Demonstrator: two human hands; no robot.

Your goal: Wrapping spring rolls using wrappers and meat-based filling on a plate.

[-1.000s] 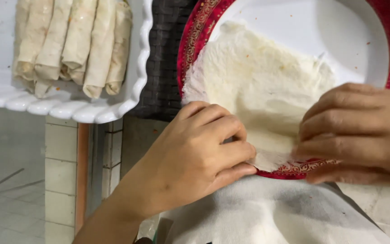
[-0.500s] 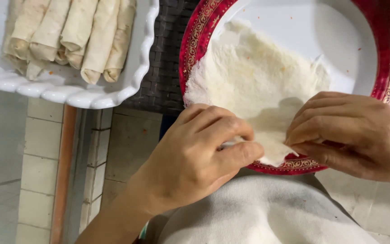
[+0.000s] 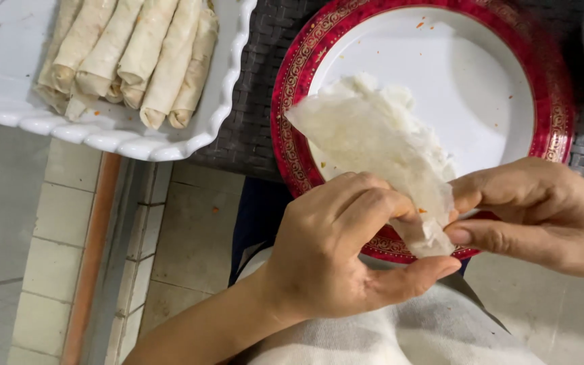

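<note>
A thin pale wrapper sheet (image 3: pixel 373 149) is lifted off a white plate with a red and gold rim (image 3: pixel 501 81). My left hand (image 3: pixel 346 257) pinches its near edge from the left, thumb underneath. My right hand (image 3: pixel 542 213) grips the same near edge from the right, fingers closed on it. The sheet's far end still droops onto the plate, over a thin stack of more sheets. Both hands hover at the plate's near rim.
A white scalloped dish (image 3: pixel 190 135) at the upper left holds several rolled wrappers (image 3: pixel 130 61). The plate sits on a dark woven surface (image 3: pixel 258 115). A pale cloth (image 3: pixel 400 338) covers my lap, with tiled floor (image 3: pixel 49 223) on the left.
The sheet lay flat on the plate before; both hands have now peeled it up and pulled it toward me. The view has shifted slightly right.
</note>
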